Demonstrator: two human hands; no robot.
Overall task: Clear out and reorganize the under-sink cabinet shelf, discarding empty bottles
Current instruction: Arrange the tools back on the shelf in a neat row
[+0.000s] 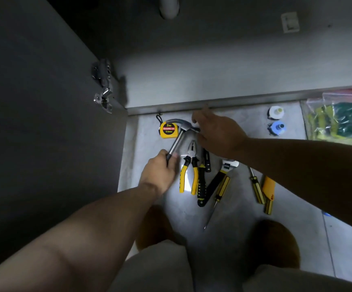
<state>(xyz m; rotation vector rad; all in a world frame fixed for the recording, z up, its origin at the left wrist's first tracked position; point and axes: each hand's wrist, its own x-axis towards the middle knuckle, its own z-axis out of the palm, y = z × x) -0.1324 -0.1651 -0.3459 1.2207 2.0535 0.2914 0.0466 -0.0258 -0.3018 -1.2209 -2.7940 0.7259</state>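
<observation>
From bottom left, I see the left hand point(159, 171) curled round the hammer point(177, 142) shaft; the right hand point(219, 133) hides its head, and I cannot tell how those fingers lie.

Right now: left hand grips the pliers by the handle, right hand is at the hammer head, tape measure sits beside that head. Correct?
One error. The head view shows the left hand gripping the hammer by its handle, not the pliers, which lie just beside that hand. The rest stands: the right hand is at the hammer head, and the tape measure sits beside that head.
</observation>
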